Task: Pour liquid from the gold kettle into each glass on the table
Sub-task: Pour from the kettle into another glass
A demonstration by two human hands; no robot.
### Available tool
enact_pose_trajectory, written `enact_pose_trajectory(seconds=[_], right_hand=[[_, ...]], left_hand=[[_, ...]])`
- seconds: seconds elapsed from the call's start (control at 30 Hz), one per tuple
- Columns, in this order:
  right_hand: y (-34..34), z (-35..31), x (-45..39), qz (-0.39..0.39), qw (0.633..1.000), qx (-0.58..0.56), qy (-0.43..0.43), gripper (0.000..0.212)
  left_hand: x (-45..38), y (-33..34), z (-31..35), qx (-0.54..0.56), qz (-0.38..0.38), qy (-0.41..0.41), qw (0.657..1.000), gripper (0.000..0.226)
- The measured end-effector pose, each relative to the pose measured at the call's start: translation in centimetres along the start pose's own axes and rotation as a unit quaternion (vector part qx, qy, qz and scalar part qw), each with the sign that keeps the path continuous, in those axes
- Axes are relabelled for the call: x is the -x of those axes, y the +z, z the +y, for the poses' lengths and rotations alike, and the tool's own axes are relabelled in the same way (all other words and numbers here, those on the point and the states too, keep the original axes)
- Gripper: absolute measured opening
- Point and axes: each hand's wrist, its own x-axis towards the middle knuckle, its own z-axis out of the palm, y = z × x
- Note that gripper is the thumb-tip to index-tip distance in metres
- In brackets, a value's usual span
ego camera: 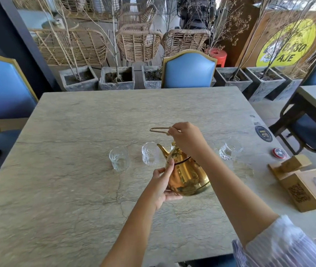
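1. Head view: right hand (187,140) pinches the gold kettle (187,175)'s wire handle; left hand (163,186) cups its side.
2. Kettle sits mid-surface (76,170), spout touching the middle of three glasses (149,156).

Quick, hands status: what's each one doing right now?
Left hand: closed on the gold kettle, cupping its body and base.
Right hand: closed on the kettle's wire handle, pinching it above the lid.
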Motion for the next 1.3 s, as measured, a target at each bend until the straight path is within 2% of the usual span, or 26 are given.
enact_pose_trajectory(seconds=[0.13, 0.43, 1.3], right_hand=[[0.0, -0.6, -0.5, -0.023, 1.000, 0.018, 0.011, 0.040], [-0.3, -2.0, -0.8, -0.042, 0.997, 0.043, 0.039, 0.039], [-2.0, -4.3, -1.2, -0.025, 0.995, 0.091, 0.009, 0.035]], left_hand=[[0.2, 0.1, 0.0, 0.016, -0.007, -0.009, 1.000, 0.079], [1.3, 0.7, 0.1, 0.043, -0.035, -0.021, 0.998, 0.073], [4.0, 1.3, 1.3, 0.049, -0.078, 0.000, 0.996, 0.074]])
